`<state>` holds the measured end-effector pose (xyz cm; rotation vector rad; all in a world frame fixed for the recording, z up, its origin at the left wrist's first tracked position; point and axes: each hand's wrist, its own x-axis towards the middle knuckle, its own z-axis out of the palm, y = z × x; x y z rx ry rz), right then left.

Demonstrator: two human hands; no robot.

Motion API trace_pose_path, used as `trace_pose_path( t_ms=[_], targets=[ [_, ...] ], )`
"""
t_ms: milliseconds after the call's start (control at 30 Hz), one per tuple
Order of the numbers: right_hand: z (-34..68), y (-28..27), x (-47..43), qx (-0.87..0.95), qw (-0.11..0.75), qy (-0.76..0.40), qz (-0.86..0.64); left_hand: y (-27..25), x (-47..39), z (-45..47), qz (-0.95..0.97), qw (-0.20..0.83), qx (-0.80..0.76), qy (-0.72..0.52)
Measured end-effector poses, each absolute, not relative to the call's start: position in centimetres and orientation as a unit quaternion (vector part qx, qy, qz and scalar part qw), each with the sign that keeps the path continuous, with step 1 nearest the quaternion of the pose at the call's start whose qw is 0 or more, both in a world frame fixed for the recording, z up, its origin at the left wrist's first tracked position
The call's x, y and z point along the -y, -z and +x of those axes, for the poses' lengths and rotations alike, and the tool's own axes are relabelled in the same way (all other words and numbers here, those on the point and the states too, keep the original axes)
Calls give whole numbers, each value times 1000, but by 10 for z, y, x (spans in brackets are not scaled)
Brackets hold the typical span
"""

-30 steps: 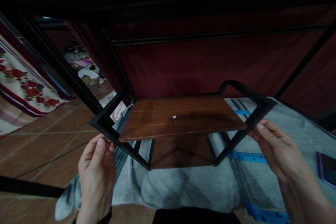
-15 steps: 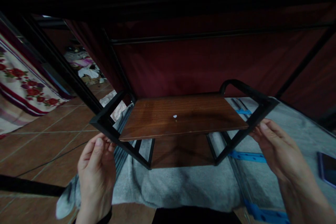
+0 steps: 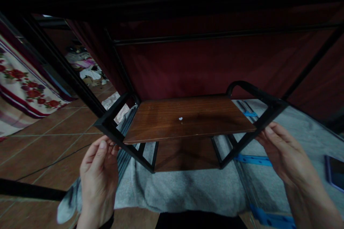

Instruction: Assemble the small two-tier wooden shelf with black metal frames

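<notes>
A small two-tier shelf (image 3: 188, 109) with brown wood-grain boards and a black frame stands upright on a grey cloth. A small white speck lies on its upper board. My left hand (image 3: 99, 168) is closed at the left side of the frame, thumb in front and fingertips partly hidden behind the upright. On the opposite side my right hand (image 3: 287, 154) pinches the frame just below the upper board's corner, its fingers mostly hidden behind it. The lower board (image 3: 185, 154) sits in shadow beneath the upper one.
Grey cloth (image 3: 188, 191) covers the floor under the shelf. Blue-ended metal rods (image 3: 255, 160) lie to the right, near a phone (image 3: 334, 171). Black frame bars (image 3: 67, 64) and a dark red curtain (image 3: 182, 68) surround the shelf. A thin cable (image 3: 53, 162) crosses the tiles at left.
The shelf's upper part has shifted very slightly to the right, with both hands keeping their hold. Everything else looks the same.
</notes>
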<state>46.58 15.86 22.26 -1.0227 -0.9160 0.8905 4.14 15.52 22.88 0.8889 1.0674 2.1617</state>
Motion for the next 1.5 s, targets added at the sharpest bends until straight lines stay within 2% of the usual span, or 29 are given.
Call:
trace_pose_path(
  t_ms=[1033, 1500],
  targets=[
    [470, -219, -169, 471, 679, -332, -454, -229, -154, 40, 337, 265, -413, -803],
    [466, -217, -172, 432, 712, -357, -423, -229, -156, 40, 326, 273, -404, -810]
  ],
)
